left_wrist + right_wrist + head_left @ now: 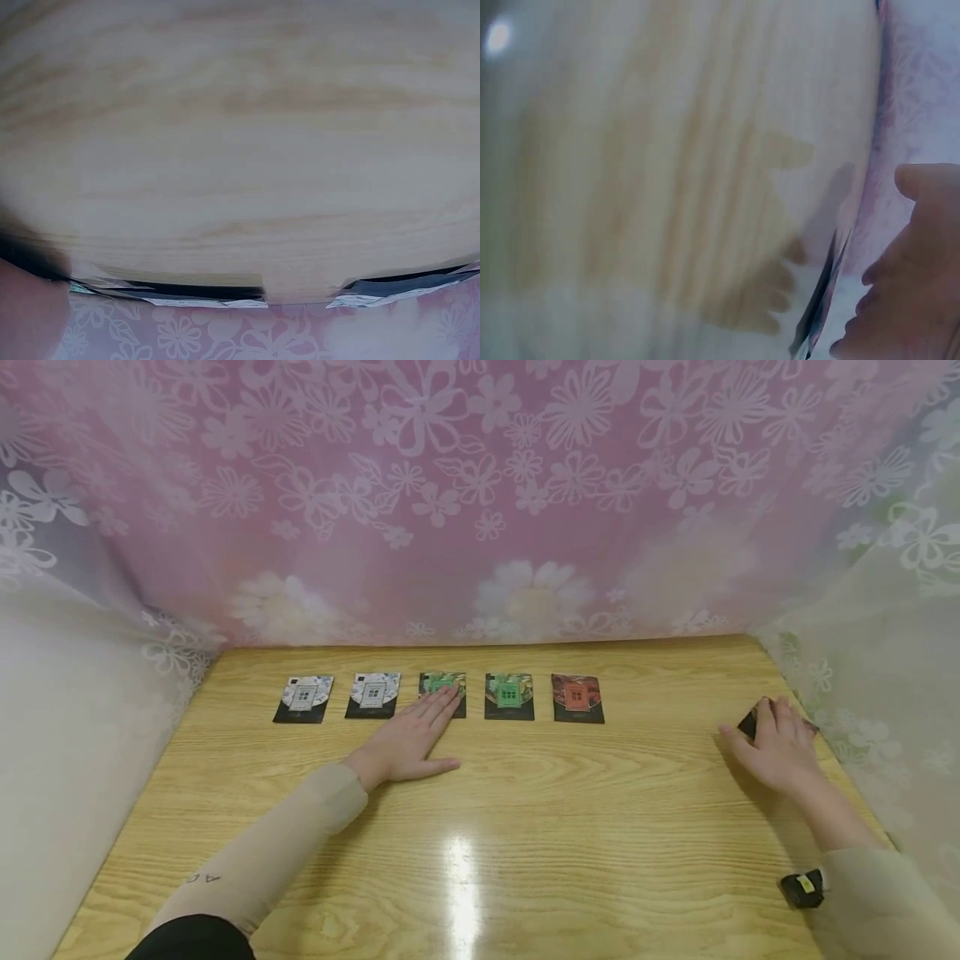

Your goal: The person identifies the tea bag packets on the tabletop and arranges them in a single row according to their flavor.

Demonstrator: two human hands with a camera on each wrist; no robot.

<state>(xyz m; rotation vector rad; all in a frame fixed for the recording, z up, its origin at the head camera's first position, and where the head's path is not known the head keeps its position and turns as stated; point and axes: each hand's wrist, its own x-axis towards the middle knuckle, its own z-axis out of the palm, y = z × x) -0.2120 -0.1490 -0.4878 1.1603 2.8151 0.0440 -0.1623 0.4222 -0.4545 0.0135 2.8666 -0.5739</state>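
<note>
A row of flat packets lies along the table's far side. From the left come a white-and-black packet [303, 699], another like it, two green-and-black packets, and a red-and-black packet [577, 699]. My left hand [408, 739] rests with straight fingers over the nearer green packet [460, 703], hiding part of it, thumb spread to the right. At the table's right edge my right hand [783, 752] reaches over a dark packet [747, 724]. Its fingers are spread and cover most of that packet, so whether several lie there is hidden. The right wrist view shows the fingers above a thin packet [821, 300].
The wooden table [555, 827] reflects a bright light near its front. A pink flowered cloth [480, 527] hangs behind it, with pale cloth at both sides. A small black object with a yellow label [802, 889] is beside the right sleeve.
</note>
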